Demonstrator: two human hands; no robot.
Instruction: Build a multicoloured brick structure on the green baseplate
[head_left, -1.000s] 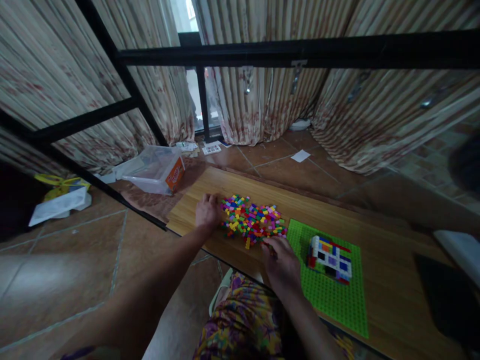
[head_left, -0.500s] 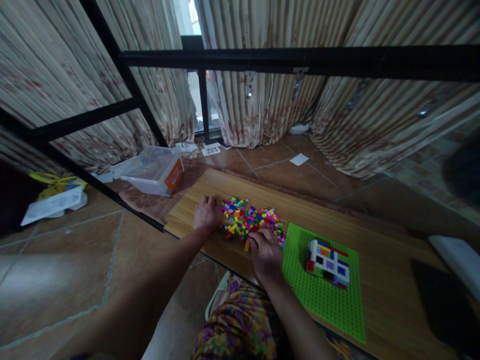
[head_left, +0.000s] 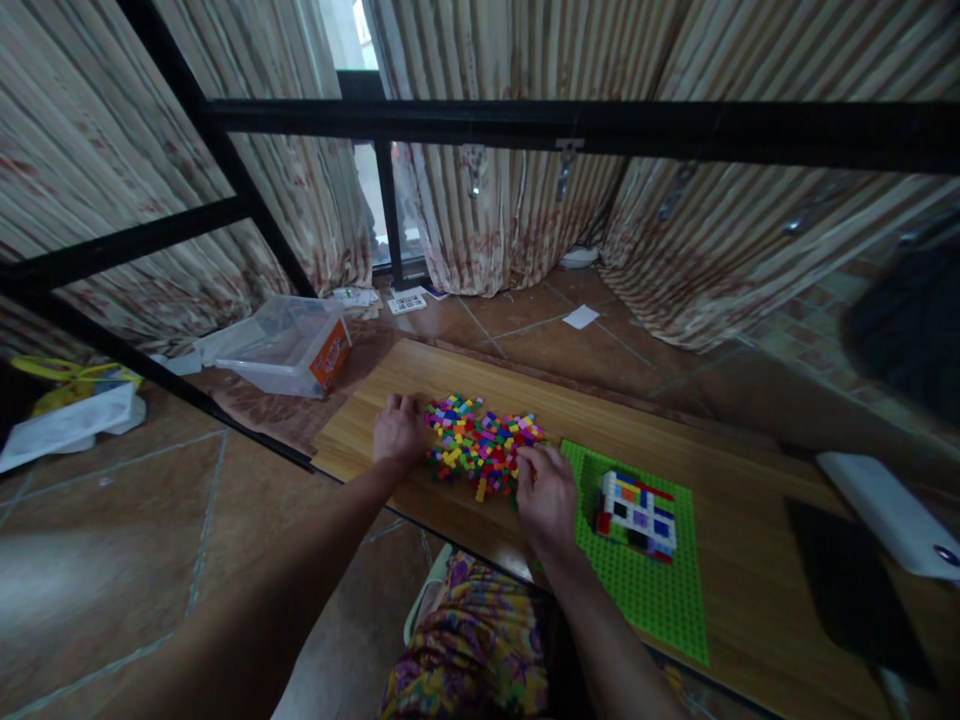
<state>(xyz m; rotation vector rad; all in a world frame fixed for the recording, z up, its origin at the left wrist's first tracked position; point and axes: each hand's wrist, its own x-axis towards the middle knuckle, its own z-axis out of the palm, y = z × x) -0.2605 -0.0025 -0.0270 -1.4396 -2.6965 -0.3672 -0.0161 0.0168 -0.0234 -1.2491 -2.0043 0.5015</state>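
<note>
A heap of small coloured bricks [head_left: 480, 445] lies on the wooden table top [head_left: 750, 560]. My left hand [head_left: 395, 432] rests at the heap's left edge, fingers curled against the bricks. My right hand [head_left: 546, 492] sits at the heap's right edge with fingers bent down among the bricks; whether it holds one is hidden. To its right, a green baseplate [head_left: 660, 600] carries a small white, red and blue brick build [head_left: 634, 514].
A clear plastic box with an orange label [head_left: 289, 345] lies on the tiled floor at left, near white bags [head_left: 71, 420]. Black metal bars [head_left: 525, 120] cross overhead before striped curtains. A dark flat object [head_left: 855, 590] and a white object [head_left: 885, 510] lie on the table's right end.
My right hand reached left into the heap, then drew back to its right edge near the baseplate. My left hand stayed at the heap. The view shifted slightly right.
</note>
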